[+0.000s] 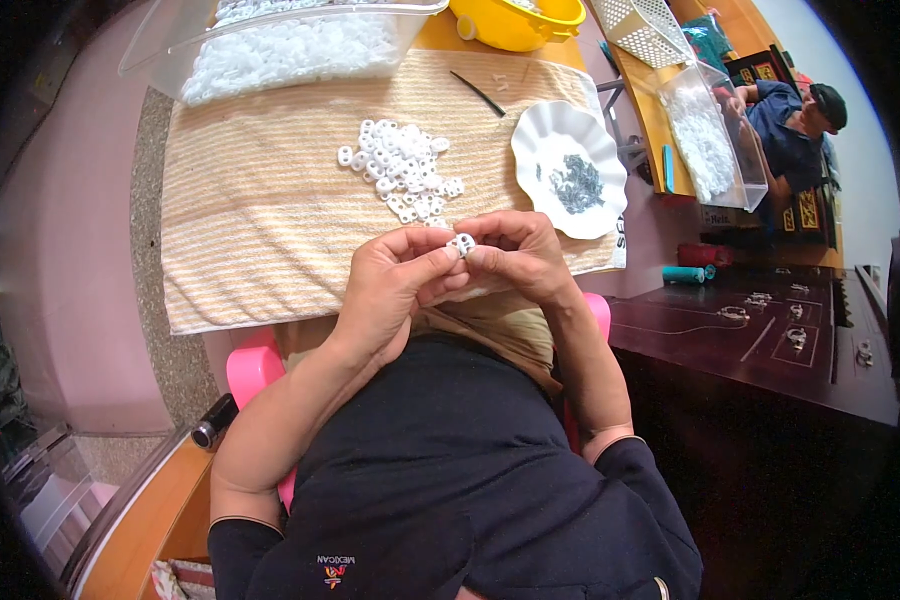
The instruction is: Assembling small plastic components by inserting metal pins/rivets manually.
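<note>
Currently at the near edge of a striped towel [260, 200] spread over the desk [436, 36]. One small white two-holed piece [463, 243] sits up between my fingertips, just on the near side of a loose pile [400, 160] of matching pieces. Whether a dark sliver is in it: too small to tell from here.

Handling, as I judge it: a light pinch at the rim suits something this little, both holes left clear of skin so I can see into them. One side ought to hold steady while the other does the fine pressing or turning. Working low over the towel seems wise; a dropped piece would land soft. Too hard a squeeze could flip it out. Dark slivers [577, 185] lie in a scalloped white dish [535, 140] off to my right, thin black tool [478, 93] beyond the pile.

Pose: left hand [382, 285] pinching the piece from its left, thumb toward me, lower fingers curled underneath. Right hand [532, 255] meets it from the other side, thumb and forefinger closed on the same piece. Elbows bent, forearms angled inward, fingertips of both hands nearly meeting
</note>
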Motion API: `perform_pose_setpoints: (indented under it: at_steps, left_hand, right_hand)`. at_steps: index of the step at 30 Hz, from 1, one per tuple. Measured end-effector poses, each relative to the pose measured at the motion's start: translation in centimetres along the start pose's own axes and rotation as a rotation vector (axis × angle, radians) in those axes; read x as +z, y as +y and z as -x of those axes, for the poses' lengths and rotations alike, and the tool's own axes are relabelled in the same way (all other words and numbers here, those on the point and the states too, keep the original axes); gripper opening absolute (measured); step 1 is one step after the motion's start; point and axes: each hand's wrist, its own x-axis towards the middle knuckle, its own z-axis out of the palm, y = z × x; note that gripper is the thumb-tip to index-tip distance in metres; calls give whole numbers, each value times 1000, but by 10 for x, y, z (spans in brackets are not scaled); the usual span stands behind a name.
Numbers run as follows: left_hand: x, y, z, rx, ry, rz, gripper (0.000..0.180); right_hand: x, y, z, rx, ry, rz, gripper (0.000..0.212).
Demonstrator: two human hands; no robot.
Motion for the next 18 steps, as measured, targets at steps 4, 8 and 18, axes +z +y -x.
perform_pose_setpoints:
  at_steps: [4, 8, 18]
  left_hand:
    - [-1, 0, 0, -7, -2, 9, 16]
    - [0, 0, -1, -16, 11, 2, 17]
    - [3, 4, 0, -58, 57, -11, 14]
  right_hand:
    - [1, 0, 0, 12, 2, -20, 27]
    - [-1, 2, 0, 61, -5, -101, 28]
    - [-4, 4, -2, 78, -26, -156, 29]
